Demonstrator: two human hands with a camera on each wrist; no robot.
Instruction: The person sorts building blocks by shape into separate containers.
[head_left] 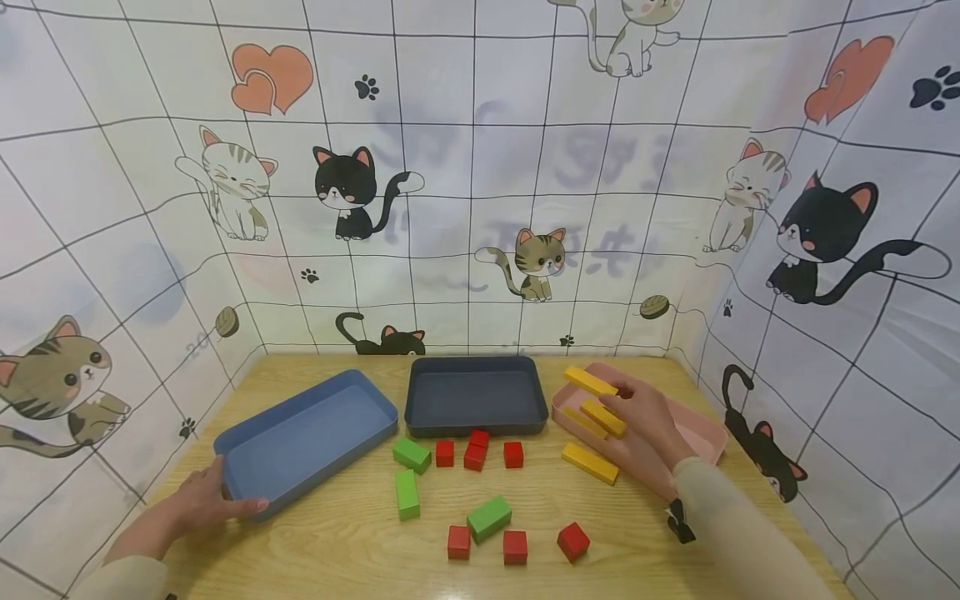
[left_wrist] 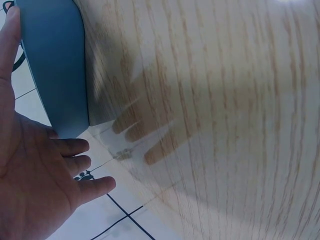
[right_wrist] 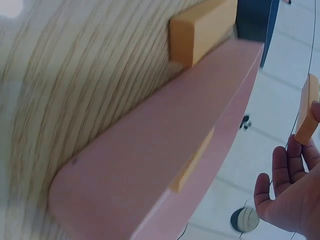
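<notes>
My right hand pinches a yellow block over the pink tray. The right wrist view shows this held block at the fingertips. Another yellow block appears just below the hand, overlapping a further one in the tray. In front of the tray, a yellow block lies on the table. My left hand rests against the near-left corner of the blue tray. Its fingers look fairly straight in the left wrist view, touching the tray wall.
A dark navy tray stands at the back centre. Several red blocks and three green blocks lie across the wooden table. Cat-patterned white sheets enclose the back and sides.
</notes>
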